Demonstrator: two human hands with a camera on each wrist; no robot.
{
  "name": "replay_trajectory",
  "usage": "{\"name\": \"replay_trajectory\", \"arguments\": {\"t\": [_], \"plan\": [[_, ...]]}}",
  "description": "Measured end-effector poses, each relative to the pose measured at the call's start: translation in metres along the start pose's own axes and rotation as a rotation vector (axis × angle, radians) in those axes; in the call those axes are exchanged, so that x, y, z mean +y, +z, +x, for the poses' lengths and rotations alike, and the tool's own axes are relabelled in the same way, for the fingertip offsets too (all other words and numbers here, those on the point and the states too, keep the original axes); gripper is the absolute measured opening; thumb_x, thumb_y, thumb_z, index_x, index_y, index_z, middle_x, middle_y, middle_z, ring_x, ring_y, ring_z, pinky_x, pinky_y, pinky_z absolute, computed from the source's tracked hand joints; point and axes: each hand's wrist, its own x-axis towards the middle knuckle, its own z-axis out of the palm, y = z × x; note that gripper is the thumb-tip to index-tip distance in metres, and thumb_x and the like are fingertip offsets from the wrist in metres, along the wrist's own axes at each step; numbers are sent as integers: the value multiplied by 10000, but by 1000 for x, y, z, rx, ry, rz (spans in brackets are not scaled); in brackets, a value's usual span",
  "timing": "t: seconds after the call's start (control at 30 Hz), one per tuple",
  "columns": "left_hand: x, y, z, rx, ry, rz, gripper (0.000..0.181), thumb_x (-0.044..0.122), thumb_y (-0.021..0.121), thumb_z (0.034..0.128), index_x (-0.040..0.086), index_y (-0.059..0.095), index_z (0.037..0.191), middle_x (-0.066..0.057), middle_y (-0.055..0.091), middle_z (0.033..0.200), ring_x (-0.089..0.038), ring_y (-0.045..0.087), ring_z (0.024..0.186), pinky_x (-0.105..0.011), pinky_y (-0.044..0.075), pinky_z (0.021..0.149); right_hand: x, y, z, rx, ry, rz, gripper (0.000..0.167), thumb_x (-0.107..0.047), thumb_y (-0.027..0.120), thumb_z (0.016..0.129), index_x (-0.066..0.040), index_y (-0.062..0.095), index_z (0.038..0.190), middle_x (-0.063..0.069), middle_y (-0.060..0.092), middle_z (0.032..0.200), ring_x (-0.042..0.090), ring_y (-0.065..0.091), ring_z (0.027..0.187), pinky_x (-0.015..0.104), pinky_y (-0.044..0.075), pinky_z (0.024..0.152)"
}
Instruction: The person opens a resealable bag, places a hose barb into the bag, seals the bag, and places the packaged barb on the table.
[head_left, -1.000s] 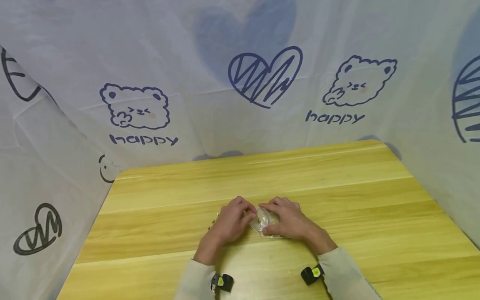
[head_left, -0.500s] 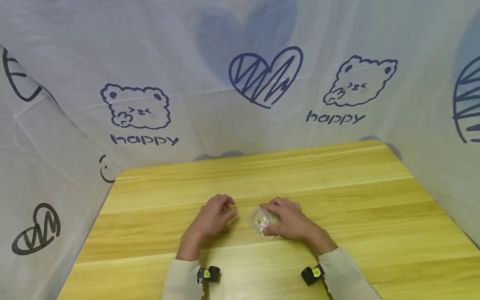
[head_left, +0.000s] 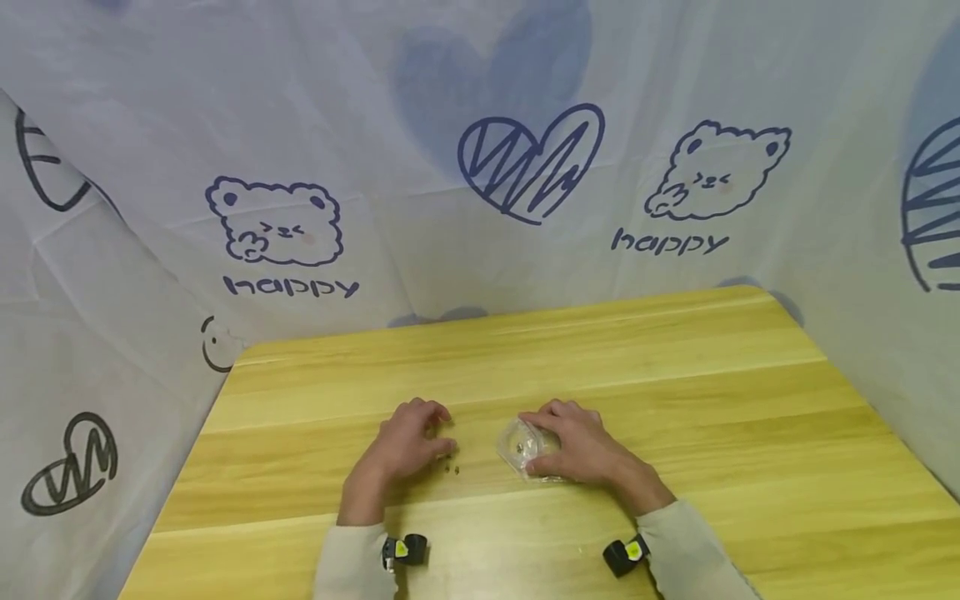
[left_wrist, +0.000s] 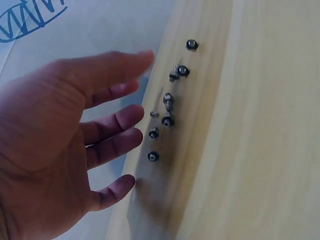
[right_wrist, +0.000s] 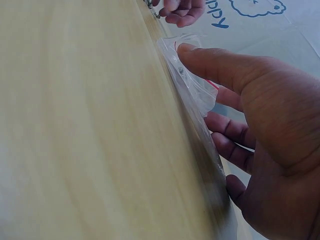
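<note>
A clear plastic zip bag (head_left: 512, 437) with a small metal piece inside lies on the table. My right hand (head_left: 581, 446) holds it, the thumb on the near side and the fingers on the far side. In the right wrist view, the bag (right_wrist: 198, 92) shows a red zip line beside the thumb. My left hand (head_left: 405, 442) hovers to the left of the bag with bent, parted fingers and nothing held. Several small screws (left_wrist: 168, 120), apparently with washers, lie loosely in a row just beyond its fingertips; the head view shows only a few, partly hidden by the hand.
The wooden table (head_left: 637, 358) spans the area under both hands. White cloth (head_left: 405, 233) printed with bears and hearts hangs behind it and at both sides. A black wrist camera (head_left: 408, 550) sits on the left cuff, another camera (head_left: 622, 554) on the right.
My left hand has let go of the bag's left side and moved left to the screws. The right hand keeps its hold on the bag. The head view has tilted slightly.
</note>
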Motion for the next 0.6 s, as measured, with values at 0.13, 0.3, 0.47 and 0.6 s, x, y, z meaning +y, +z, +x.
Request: {"name": "replay_trajectory", "arguments": {"t": [0.13, 0.3, 0.47, 0.6], "plan": [[-4, 0, -3, -4, 0, 54, 274, 307, 748, 829, 193, 671, 1065, 12, 596, 1040, -210, 526, 1024, -557, 386, 934, 1, 1, 0, 3, -3, 3, 696, -466, 775, 756, -251, 545, 1377, -34, 568, 1195, 190, 496, 1121, 468, 312, 930], [-7, 0, -5, 14, -24, 76, 229, 267, 744, 827, 177, 700, 1033, 11, 613, 1054, -233, 538, 1068, -520, 396, 969, 2, 2, 0, 2, -2, 1, 690, -468, 771, 760, -253, 546, 1376, -35, 568, 1189, 188, 496, 1112, 464, 314, 925], [-8, 2, -4, 68, -15, 107, 173, 258, 748, 823, 164, 717, 965, -1, 640, 986, -210, 570, 971, -433, 463, 878, 3, 2, 0, 4, -3, 2, 695, -477, 773, 757, -247, 548, 1374, -28, 569, 1192, 193, 498, 1112, 463, 314, 919], [-6, 4, -2, 107, -21, 116, 154, 256, 759, 813, 159, 726, 928, 0, 670, 921, -187, 597, 901, -399, 494, 823, 3, 3, 0, 9, -10, 3, 697, -486, 772, 757, -244, 551, 1371, -29, 570, 1193, 191, 498, 1111, 462, 311, 916]]}}
